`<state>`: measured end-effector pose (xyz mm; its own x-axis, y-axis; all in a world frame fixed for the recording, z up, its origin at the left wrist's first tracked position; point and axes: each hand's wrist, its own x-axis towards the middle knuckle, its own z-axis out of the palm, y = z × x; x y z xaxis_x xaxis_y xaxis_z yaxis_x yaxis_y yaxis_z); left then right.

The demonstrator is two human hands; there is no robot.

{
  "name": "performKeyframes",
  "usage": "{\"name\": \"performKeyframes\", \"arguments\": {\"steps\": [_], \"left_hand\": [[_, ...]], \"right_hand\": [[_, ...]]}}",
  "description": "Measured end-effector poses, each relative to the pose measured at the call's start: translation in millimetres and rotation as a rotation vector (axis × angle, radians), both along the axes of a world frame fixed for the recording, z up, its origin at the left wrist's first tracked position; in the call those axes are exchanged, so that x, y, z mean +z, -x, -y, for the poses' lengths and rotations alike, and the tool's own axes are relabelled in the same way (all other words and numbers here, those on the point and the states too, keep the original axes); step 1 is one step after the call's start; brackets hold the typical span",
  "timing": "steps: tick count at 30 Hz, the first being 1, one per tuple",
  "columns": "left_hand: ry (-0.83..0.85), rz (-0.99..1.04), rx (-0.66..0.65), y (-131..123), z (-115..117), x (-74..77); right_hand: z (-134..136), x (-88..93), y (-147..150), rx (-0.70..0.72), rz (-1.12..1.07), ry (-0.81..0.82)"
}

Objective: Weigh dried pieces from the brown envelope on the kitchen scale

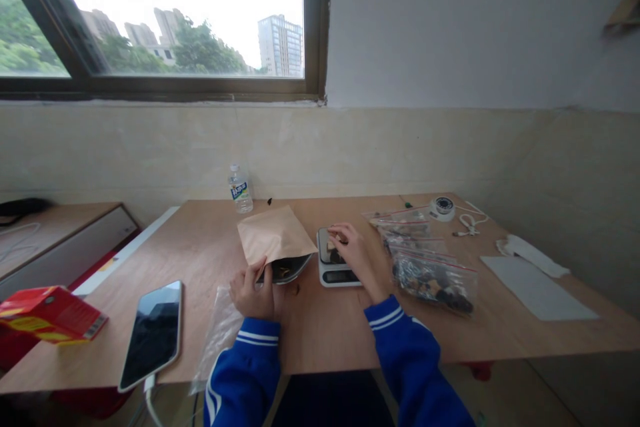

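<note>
My left hand (253, 290) is closed on the near edge of a sheet of brown kraft paper (277, 230), possibly a flat bag. This paper lies over most of a dark bowl (300, 268), and a few small brownish bits show inside the uncovered front part. Over a white digital kitchen scale (327, 277), my right hand (350, 247) has its fingertips pinched together. Small dark and tan pieces sit on the scale's plate beneath those fingers. Whether the pinch holds a piece is too small to tell.
Right of the scale lie zip bags (433, 280) of dark and tan pieces, a white camera (443, 209) with its cable, and a white sheet (537, 287). Leftward are a clear plastic bag (217, 327), a charging tablet (153, 333), and a red box (50, 313). A bottle (241, 190) stands behind.
</note>
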<state>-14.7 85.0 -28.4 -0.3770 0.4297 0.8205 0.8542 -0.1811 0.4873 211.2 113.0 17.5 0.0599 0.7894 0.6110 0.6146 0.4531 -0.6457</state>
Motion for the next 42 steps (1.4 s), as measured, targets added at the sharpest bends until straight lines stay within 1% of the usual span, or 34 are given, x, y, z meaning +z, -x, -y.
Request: {"name": "performKeyframes", "arguments": {"steps": [2,4,6,9,12,16,18,21,23,25,27,28,29,30,31,32,33,34,35,39,40,42], "left_hand": [[-0.006,0.000,0.002,0.9,-0.5,-1.2],[-0.014,0.005,-0.003,2.1,-1.2,-2.2],[-0.021,-0.003,-0.015,3.0,-1.7,-2.7],[-0.021,0.003,-0.034,2.8,-1.4,-1.7],[-0.004,0.043,-0.044,1.4,-0.1,0.3],[0.008,0.039,-0.053,1.4,-0.1,-0.2],[-0.004,0.027,-0.054,2.4,-0.9,-1.7],[-0.027,-0.008,-0.033,3.6,-1.8,-3.1],[-0.036,-0.031,-0.022,3.9,-1.7,-3.0],[-0.035,-0.037,-0.024,3.7,-1.2,-2.2],[-0.022,-0.024,-0.031,3.2,-0.6,-1.0],[-0.015,-0.013,-0.033,2.8,-0.3,-0.3],[-0.012,-0.004,-0.033,2.4,0.1,0.4],[-0.012,0.004,-0.032,2.0,0.4,1.1],[-0.014,0.011,-0.033,1.6,0.7,1.7],[-0.018,0.016,-0.036,1.2,1.0,2.3],[-0.020,0.019,-0.042,0.9,1.4,2.8],[-0.021,0.025,-0.046,0.7,1.7,3.2],[-0.023,0.033,-0.047,0.6,1.9,3.5],[-0.032,0.056,-0.044,1.6,1.7,3.3],[-0.034,0.056,-0.043,2.1,1.4,3.0],[-0.040,0.051,-0.031,3.1,0.7,2.3]], "right_hand": [[-19.2,0.2,-7.3,0.013,0.087,0.067],[-32.5,-2.6,-11.2,0.030,0.173,0.140],[-39.6,-6.7,-12.3,0.057,0.228,0.196],[-41.9,-10.0,-12.1,0.101,0.239,0.219],[-38.3,-4.7,-13.6,0.077,0.203,0.190],[-29.0,11.6,-18.7,-0.056,0.197,0.129],[-26.2,17.1,-20.3,-0.087,0.246,0.156],[-27.5,19.0,-20.8,-0.030,0.313,0.288],[-28.5,20.5,-20.1,-0.010,0.314,0.318],[-24.2,25.3,-17.4,-0.034,0.279,0.240],[-11.7,31.7,-10.7,-0.023,0.196,0.125],[-2.6,34.0,-5.4,0.022,0.137,0.086],[8.0,34.9,1.4,0.097,0.075,0.072],[19.2,34.0,9.5,0.202,0.027,0.090],[30.4,31.1,18.7,0.329,0.006,0.137],[40.7,26.3,28.7,0.468,0.030,0.204],[49.7,20.0,39.1,0.575,0.085,0.269],[56.8,12.6,49.4,0.620,0.139,0.307],[61.9,4.6,59.3,0.603,0.183,0.320],[65.2,-24.2,87.5,0.311,0.239,0.230],[63.7,-29.5,90.9,0.269,0.258,0.220],[60.6,-38.2,94.1,0.233,0.300,0.227]]}}
